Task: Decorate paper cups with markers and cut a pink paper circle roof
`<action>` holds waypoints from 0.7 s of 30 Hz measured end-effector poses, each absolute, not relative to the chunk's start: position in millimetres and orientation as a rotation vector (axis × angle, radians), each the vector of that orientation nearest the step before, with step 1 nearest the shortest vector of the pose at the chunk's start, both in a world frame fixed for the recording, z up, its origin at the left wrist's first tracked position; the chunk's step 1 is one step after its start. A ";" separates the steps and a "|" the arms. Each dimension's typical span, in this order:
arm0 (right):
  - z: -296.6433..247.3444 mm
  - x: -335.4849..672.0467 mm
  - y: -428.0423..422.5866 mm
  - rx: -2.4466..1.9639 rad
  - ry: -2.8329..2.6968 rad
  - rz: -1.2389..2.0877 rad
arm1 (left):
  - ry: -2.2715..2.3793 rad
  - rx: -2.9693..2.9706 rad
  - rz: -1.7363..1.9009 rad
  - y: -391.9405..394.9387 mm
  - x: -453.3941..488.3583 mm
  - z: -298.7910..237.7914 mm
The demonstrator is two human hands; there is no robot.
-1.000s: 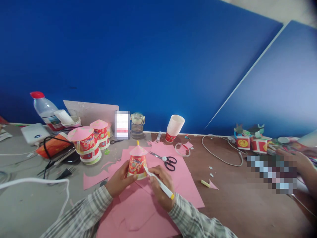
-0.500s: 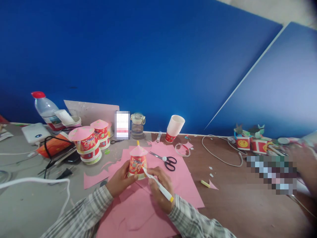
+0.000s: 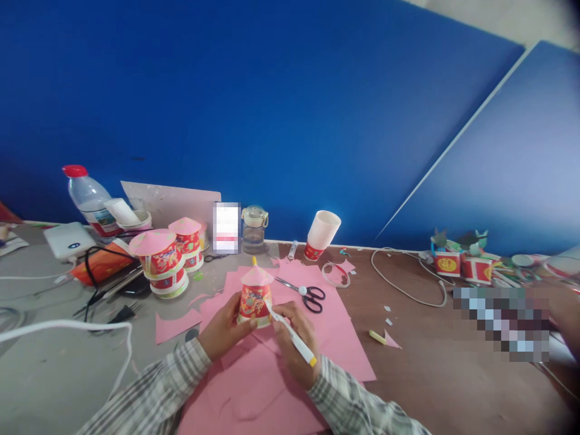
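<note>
My left hand (image 3: pixel 229 326) is wrapped around the left side of an upside-down red patterned paper cup (image 3: pixel 254 300). A pink paper cone (image 3: pixel 256 277) sits on top of the cup, and a small yellow piece (image 3: pixel 254 261) shows at the cone's peak. Pinched in my right hand (image 3: pixel 296 338) is a white marker pen (image 3: pixel 294 337) with a yellow end. Its tip is at the cup's right side; whether it touches I cannot tell. Pink paper sheets (image 3: pixel 335 344) lie under both hands. Black-handled scissors (image 3: pixel 306 292) rest on the paper to the right of the cup.
Two cup models with pink cones (image 3: pixel 158 257) stand on the left. Behind are a glass water jar (image 3: pixel 254 232) and a stack of paper cups (image 3: pixel 322 234). A white cable (image 3: pixel 67 324) crosses the left side. At far right, another person's hand (image 3: pixel 564 308) shows.
The marker's tip has shifted slightly up and right along the cup. The other person's hand at right has moved lower. The whole view has shifted a little.
</note>
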State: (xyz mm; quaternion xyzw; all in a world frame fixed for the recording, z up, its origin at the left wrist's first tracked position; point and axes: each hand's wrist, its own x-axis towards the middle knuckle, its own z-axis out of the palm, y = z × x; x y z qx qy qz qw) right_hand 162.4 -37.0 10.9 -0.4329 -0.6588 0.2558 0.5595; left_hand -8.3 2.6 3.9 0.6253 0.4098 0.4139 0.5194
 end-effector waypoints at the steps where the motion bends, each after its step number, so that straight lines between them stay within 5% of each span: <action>1: 11.4 162.0 -37.0 -1.029 -1.553 0.601 | 0.990 1.506 0.989 2.6 -8.5 3.8; 21: 9.9 161.2 -38.4 -0.963 -1.566 0.615 | 0.972 1.490 1.013 1.4 -8.0 6.4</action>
